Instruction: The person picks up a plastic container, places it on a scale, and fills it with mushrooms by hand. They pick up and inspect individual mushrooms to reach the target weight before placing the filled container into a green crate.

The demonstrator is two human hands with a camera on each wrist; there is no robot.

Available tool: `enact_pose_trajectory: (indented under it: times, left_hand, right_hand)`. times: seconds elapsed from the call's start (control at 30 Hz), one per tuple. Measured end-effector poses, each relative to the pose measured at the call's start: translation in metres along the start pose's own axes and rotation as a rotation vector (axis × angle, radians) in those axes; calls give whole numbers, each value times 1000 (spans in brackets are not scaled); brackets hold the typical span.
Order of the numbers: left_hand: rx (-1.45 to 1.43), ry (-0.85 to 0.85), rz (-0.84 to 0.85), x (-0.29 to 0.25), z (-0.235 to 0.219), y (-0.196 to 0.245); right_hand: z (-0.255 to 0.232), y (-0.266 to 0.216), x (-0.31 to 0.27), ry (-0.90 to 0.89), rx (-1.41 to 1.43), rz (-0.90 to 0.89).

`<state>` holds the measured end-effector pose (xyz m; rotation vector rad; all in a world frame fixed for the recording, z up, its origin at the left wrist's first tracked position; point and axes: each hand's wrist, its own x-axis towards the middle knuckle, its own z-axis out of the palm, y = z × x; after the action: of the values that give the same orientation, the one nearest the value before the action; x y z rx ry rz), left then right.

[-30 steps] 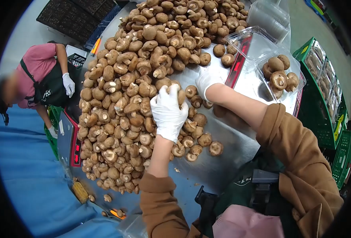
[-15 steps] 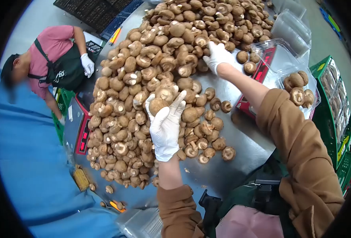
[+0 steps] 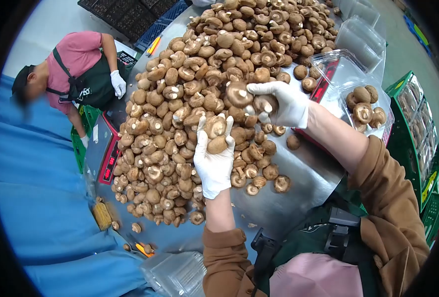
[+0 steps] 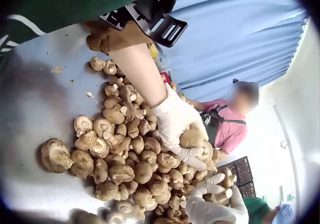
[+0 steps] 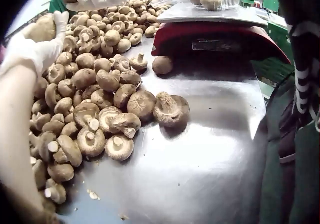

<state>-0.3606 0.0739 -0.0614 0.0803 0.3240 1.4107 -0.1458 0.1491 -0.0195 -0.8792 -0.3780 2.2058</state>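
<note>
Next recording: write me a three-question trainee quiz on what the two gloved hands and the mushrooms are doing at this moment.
1. True or false: the left hand holds nothing.
2. Where does the clear tray with a few mushrooms sit?
A. on the red scale
B. on the blue sheet
C. in the green crate
3. Fill in: the right hand holds mushrooms over the ____ of mushrooms on the metal table.

Key:
1. False; it grips mushrooms in its fingers.
2. A
3. pile
</note>
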Motion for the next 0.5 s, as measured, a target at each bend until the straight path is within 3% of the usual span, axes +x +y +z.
enact_pose_trajectory:
  times: [0.07, 0.17, 0.2, 0.27, 0.43, 0.47, 0.5]
  left_hand:
    - [-2, 0, -35, -11, 13, -6]
    - [-24, 9, -102, -25, 21, -17]
    - [16, 3, -98, -29, 26, -22]
    - [94, -7, -100, -37, 40, -34]
    - [187, -126, -239, -44, 55, -70]
    - [212, -70, -233, -45, 58, -78]
    - [301, -71, -221, -44, 64, -88]
  right_hand:
    - [-1, 5, -22, -140, 78, 55]
    - [1, 16, -49, -81, 179, 21]
    - [-3, 16, -56, -195, 173, 12]
    - [-5, 22, -71, -120, 156, -9]
    - [-26, 23, -121, -288, 296, -114]
    - [-29, 21, -131, -298, 316, -137]
    - [-37, 22, -136, -208, 307, -148]
